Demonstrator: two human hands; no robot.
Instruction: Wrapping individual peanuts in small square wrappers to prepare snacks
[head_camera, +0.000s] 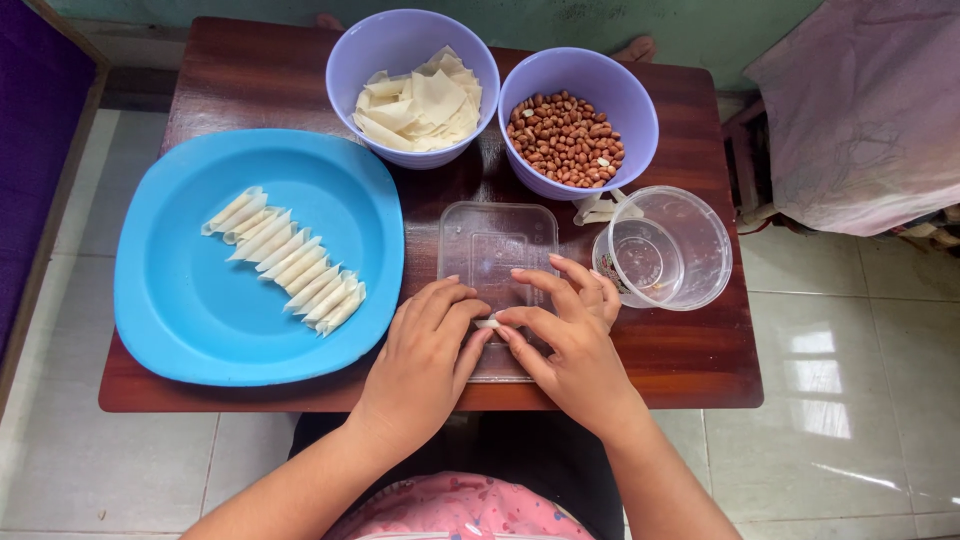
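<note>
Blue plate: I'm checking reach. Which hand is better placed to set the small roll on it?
Probably the left hand: it lies beside the blue plate, already touching the roll.

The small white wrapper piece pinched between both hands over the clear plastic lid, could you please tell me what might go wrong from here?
1. The small white wrapper piece is gripped only by the fingertips of the left hand and right hand; it may unroll.
2. The clear rectangular plastic lid reaches the dark wooden table's front edge; pressure could tip it off.
</note>
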